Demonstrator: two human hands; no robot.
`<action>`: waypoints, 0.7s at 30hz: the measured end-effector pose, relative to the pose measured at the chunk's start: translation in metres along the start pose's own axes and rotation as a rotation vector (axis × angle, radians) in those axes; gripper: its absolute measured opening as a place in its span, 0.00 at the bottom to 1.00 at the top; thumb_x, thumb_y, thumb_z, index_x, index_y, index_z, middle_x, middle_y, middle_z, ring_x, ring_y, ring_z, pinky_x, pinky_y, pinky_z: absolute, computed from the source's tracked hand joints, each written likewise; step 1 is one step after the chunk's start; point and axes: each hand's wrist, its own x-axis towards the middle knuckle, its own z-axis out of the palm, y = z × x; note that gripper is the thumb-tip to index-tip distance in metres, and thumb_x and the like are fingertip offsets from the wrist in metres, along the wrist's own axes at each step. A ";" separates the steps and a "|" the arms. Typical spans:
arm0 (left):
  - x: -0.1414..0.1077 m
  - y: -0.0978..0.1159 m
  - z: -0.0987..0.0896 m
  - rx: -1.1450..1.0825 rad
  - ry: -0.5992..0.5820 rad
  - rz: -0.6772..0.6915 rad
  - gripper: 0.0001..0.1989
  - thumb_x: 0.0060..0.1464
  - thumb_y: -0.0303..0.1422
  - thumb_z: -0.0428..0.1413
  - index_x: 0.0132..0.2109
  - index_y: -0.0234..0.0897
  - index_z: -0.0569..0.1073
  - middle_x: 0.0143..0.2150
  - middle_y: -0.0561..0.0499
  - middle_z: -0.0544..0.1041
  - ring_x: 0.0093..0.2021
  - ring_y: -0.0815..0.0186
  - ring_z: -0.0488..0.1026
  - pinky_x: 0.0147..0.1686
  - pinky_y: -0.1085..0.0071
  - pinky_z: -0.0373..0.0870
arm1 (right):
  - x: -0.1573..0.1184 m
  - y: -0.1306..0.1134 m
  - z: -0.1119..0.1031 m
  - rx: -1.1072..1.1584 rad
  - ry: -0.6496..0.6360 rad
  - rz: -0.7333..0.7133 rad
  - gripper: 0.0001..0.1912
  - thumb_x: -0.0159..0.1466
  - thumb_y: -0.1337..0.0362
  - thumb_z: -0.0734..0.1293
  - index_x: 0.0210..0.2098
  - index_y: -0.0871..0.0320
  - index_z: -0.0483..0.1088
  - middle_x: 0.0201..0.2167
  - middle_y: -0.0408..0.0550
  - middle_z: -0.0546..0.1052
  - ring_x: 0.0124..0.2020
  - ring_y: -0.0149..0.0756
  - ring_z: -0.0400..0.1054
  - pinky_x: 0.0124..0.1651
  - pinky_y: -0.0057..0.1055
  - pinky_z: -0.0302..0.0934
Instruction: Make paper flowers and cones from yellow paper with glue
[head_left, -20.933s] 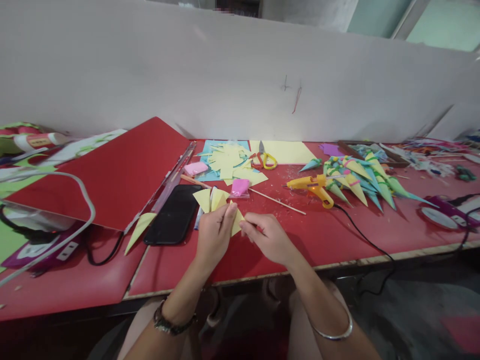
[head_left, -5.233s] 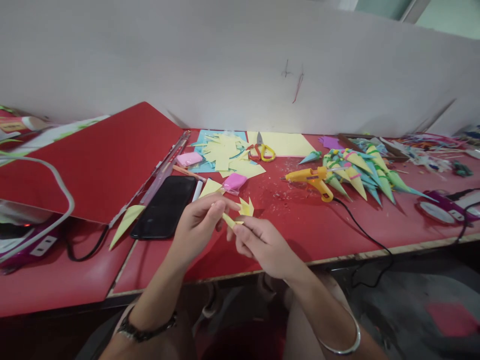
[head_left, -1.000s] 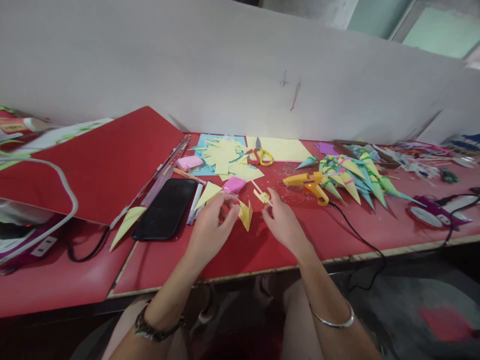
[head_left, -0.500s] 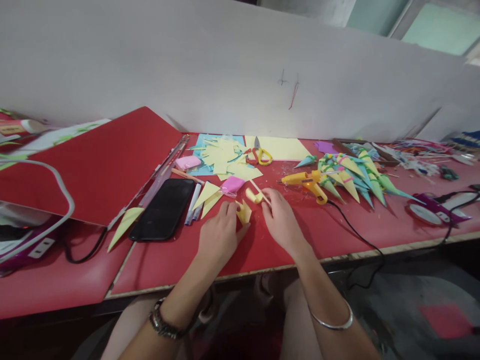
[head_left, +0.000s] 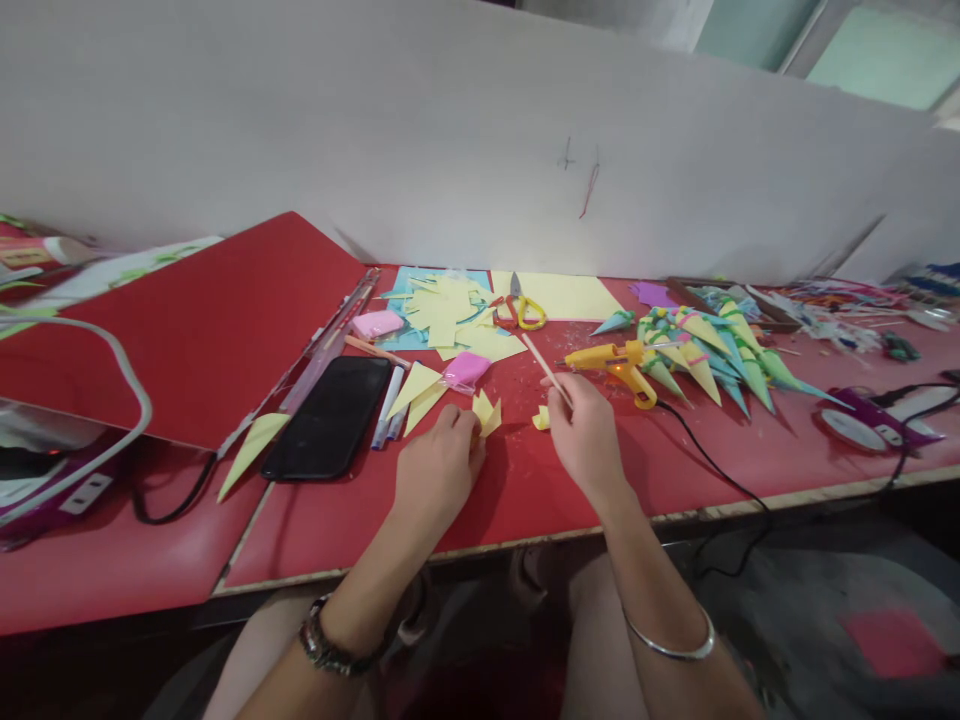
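Note:
My left hand [head_left: 441,462] is closed on a folded piece of yellow paper [head_left: 487,412], whose pointed ends stick up past the fingers. In my right hand [head_left: 583,428] a thin pale stick [head_left: 541,362] is pinched, slanting up and to the left. A small curled yellow paper piece [head_left: 541,418] shows at the fingers of that hand; I cannot tell whether it is held or lies on the table. Behind the left hand lie yellow paper cones [head_left: 417,392] and a pink packet [head_left: 466,371]. Right of the right hand rests a yellow glue gun [head_left: 611,360].
Scissors [head_left: 522,308] and yellow paper strips [head_left: 442,310] lie at the back. A phone [head_left: 327,420] and markers [head_left: 388,405] are at left. Decorated paper cones [head_left: 705,345] pile up at right. The glue gun's cord [head_left: 709,468] runs over the table's front edge.
My right hand has moved right, away from the left hand, with the stick and the curled yellow piece shifting along. More of the folded paper's points now show at my left hand.

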 end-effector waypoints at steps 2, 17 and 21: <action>0.000 -0.001 -0.001 -0.017 -0.001 -0.014 0.07 0.56 0.32 0.44 0.38 0.38 0.66 0.41 0.48 0.71 0.35 0.62 0.72 0.19 0.73 0.51 | 0.001 0.006 -0.003 -0.091 -0.001 0.029 0.11 0.60 0.71 0.55 0.36 0.60 0.67 0.35 0.53 0.73 0.38 0.40 0.67 0.39 0.31 0.58; 0.003 -0.022 -0.016 -0.165 0.166 -0.136 0.08 0.56 0.35 0.45 0.38 0.40 0.67 0.43 0.50 0.71 0.31 0.66 0.72 0.22 0.73 0.57 | -0.002 0.013 -0.004 -0.159 -0.304 0.085 0.14 0.62 0.71 0.54 0.43 0.58 0.66 0.38 0.53 0.75 0.40 0.41 0.69 0.38 0.31 0.58; 0.006 -0.028 -0.015 -0.366 0.199 -0.106 0.07 0.54 0.35 0.45 0.36 0.39 0.66 0.42 0.49 0.69 0.30 0.67 0.71 0.26 0.74 0.61 | -0.001 0.012 -0.004 -0.106 -0.134 0.064 0.13 0.61 0.69 0.55 0.41 0.59 0.67 0.39 0.53 0.75 0.41 0.41 0.68 0.39 0.32 0.58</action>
